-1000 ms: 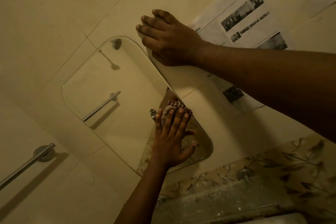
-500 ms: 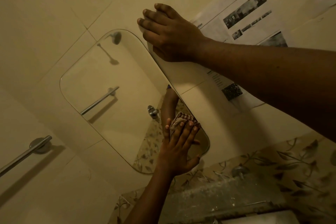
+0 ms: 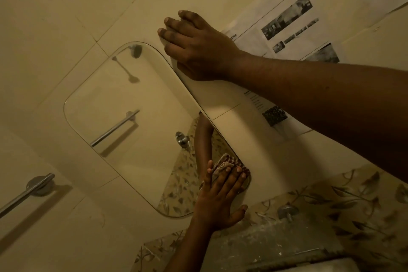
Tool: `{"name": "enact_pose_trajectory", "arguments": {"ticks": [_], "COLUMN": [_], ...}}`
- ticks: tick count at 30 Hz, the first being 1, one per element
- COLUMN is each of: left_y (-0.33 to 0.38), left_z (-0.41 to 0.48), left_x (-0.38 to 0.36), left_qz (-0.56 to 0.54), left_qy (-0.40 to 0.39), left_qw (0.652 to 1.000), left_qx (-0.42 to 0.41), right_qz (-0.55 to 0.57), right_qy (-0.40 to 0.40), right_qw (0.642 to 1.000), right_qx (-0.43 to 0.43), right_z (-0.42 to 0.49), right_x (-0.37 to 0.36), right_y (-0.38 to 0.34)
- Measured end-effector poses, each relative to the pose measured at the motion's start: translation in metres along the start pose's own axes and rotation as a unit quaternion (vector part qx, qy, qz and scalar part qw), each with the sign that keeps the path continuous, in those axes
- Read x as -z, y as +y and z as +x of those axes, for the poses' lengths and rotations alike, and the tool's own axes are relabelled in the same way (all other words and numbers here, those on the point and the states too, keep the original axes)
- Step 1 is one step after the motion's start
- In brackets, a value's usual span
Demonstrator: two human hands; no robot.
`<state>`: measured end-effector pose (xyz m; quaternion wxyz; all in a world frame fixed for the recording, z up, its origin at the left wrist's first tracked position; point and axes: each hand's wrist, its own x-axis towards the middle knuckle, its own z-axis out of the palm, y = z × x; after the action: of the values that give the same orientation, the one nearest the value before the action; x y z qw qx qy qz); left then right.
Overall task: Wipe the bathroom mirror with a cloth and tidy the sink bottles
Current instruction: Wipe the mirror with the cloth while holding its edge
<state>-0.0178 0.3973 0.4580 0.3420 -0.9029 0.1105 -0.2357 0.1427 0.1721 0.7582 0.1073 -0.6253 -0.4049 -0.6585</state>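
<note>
Cream wall tiles (image 3: 66, 6) fill the tilted view in dim, yellowish light. On them hangs a frameless mirror (image 3: 123, 130) with rounded corners, its long axis running from 11 o'clock to 5 o'clock. Its glass reflects a shower head, a chrome rail, a tap fitting and the person's forearm.

The left hand (image 3: 218, 201) reaches up from 6 o'clock. It lies flat with its fingers straight and the thumb spread, pressing a small checked cloth (image 3: 229, 163) against the glass at the mirror's 5 o'clock corner. The cloth bunches out past the fingertips.

The right hand (image 3: 198, 50) comes in from 3 o'clock on a bare forearm. It rests palm-down and unclenched on the wall, just beside the mirror's upper edge at 1 o'clock, and grips nothing. Its wrist crosses a printed sheet (image 3: 287, 22) with small photographs that is stuck to the tiles.

At 8 o'clock a chrome towel rail (image 3: 28, 192) is fixed to the wall. A band of leaf-patterned tiles (image 3: 331, 196) runs along at 4 o'clock, with a round metal knob (image 3: 286, 211) set in it and a rough grey ledge (image 3: 265, 247) beneath.
</note>
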Motion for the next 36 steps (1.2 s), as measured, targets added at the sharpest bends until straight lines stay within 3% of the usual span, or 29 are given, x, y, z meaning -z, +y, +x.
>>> {"name": "enact_pose_trajectory", "arguments": {"ticks": [12, 20, 28, 36], "left_y": [0.017, 0.024, 0.057, 0.095], "left_z": [-0.013, -0.014, -0.011, 0.004], "left_x": [-0.016, -0.016, -0.023, -0.036], "left_qz": [-0.004, -0.023, -0.088, -0.145], "left_qy": [-0.026, -0.018, 0.036, 0.086], "left_qw": [1.0, 1.0, 0.986, 0.947], "left_qx": [-0.014, 0.004, 0.137, 0.273], "right_qz": [-0.012, -0.036, -0.001, 0.004], "right_qy": [-0.012, 0.027, 0.068, 0.024], "right_qw": [1.0, 0.999, 0.998, 1.0], "right_qx": [0.0, 0.008, 0.011, 0.02], "right_z": [0.002, 0.003, 0.002, 0.003], "right_x": [-0.001, -0.006, -0.009, -0.017], "right_y": [-0.001, 0.0, 0.0, 0.006]}}
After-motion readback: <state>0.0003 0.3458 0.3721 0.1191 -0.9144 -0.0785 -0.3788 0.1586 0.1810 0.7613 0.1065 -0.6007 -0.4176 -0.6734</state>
